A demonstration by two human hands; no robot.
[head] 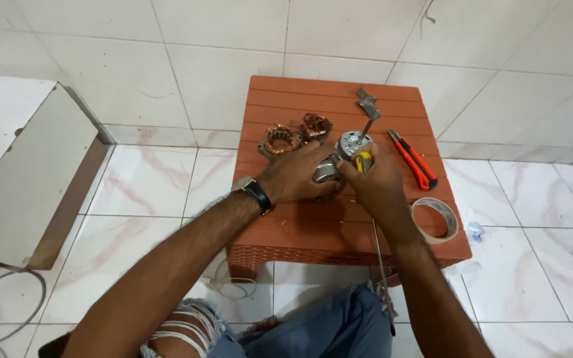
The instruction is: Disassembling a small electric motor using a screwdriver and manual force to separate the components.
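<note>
Your left hand (296, 178) clamps the motor housing (327, 171) steady mid-counter (313, 225) — your right hand (378, 182), closed round a yellow-handled screwdriver (363, 161), works it.

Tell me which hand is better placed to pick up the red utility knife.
Probably the right hand: the red utility knife lies just beside it on the table, though it grips a yellow-handled tool. The left hand steadies the metal motor part.

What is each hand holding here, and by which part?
The left hand grips a rounded metal motor housing around its side. The right hand holds a yellow-handled tool by the handle; its tip is hidden.
</note>
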